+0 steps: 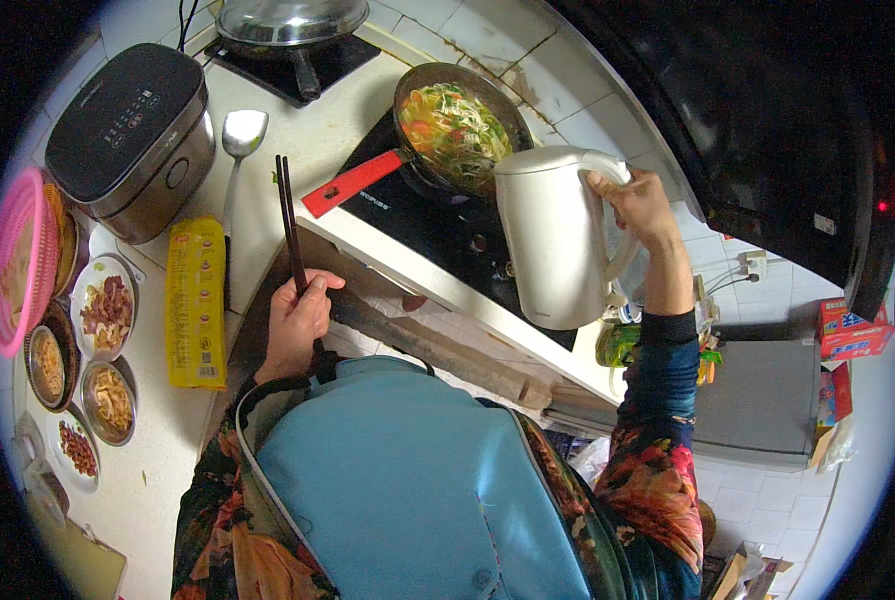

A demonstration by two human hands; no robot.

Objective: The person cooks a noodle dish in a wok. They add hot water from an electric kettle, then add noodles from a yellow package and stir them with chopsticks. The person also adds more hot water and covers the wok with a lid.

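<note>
My right hand point(635, 206) grips the handle of a white electric kettle point(549, 240), which is tilted over the near right side of a wok point(526, 135). Noodles, green vegetables and reddish pieces point(455, 127) lie in broth inside that wok. It stands on a black induction cooktop point(455, 236), its red handle point(354, 184) pointing towards my left. In my left hand point(297, 322) is a pair of dark chopsticks point(288, 217), held upright and apart from the wok. The kettle's spout and any flow from it are hidden.
Left on the counter are a rice cooker point(129, 139), a metal spatula point(243, 139), a yellow food packet point(196, 300), a pink basket point(20, 262) and several dishes, including a plate of sliced meat point(105, 307). A lidded pan point(294, 22) stands behind. A black range hood point(777, 112) overhangs the right.
</note>
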